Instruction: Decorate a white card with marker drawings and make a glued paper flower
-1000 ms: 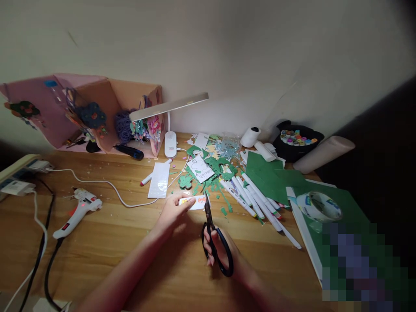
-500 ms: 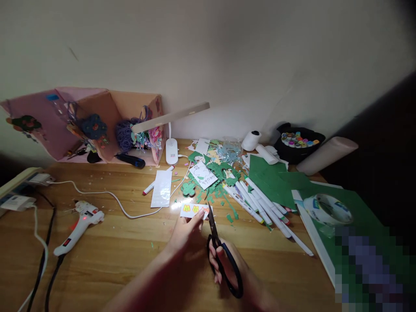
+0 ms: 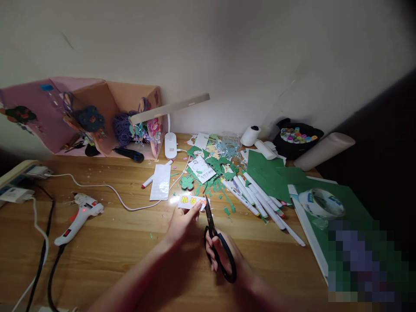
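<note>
My left hand (image 3: 182,222) pinches a small white paper strip (image 3: 184,206) between thumb and fingers. Yellow and orange flower-like drawings run along the strip. In my right hand (image 3: 224,251) is a pair of black-handled scissors (image 3: 210,221), fingers through the loops. The blades point away from me, at the right end of the strip; whether they touch the paper I cannot tell. Just beyond the strip lie a green flower-shaped cutout (image 3: 186,183) and a white card with line drawings (image 3: 202,169).
Green paper scraps and several white markers (image 3: 256,195) cover the middle right. A tape roll (image 3: 321,203) sits on green sheets. To the left are a glue gun (image 3: 76,221) with a lit red light, cables and a pink box (image 3: 133,89). A lamp (image 3: 170,146) stands behind.
The whole view has shifted slightly, so things sit a little higher in the picture. Both hands keep their holds, and the scissors stay beside the strip's right end.
</note>
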Tool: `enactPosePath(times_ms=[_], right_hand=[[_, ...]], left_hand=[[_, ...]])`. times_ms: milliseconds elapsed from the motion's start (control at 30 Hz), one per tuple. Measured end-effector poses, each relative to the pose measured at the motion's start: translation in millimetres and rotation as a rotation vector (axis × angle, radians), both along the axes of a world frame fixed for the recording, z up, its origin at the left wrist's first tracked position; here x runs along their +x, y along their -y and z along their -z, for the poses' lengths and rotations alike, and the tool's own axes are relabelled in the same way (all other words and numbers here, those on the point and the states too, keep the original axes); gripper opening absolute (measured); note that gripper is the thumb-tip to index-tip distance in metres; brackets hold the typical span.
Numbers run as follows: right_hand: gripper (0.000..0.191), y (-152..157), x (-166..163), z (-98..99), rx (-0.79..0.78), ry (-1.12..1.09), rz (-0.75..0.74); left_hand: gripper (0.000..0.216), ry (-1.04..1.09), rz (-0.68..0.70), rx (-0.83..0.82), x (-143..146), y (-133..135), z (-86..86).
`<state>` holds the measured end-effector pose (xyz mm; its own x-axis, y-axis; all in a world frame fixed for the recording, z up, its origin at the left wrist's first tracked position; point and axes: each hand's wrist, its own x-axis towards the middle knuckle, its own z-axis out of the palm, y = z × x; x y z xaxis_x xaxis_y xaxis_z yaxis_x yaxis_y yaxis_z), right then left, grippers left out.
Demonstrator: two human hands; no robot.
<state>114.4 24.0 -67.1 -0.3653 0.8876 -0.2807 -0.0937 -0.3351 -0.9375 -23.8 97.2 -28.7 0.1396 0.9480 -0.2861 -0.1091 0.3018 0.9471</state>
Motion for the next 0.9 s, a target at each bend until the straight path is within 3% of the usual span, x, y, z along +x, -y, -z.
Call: enactPosePath(times_ms=[233,900], right_hand=[[0.059,-1.0,-2.7,0.1,-0.017,-0.025,0.008],[0.064,-2.9,-0.1,-0.2,0.056,-0.009,-0.011]], left_hand=[[0.042,0.005,-0.011,0.028,-0.1,-0.7,7.8],[0.043,-0.081,0.026,0.118,-8.1,-4.1,6.6]])
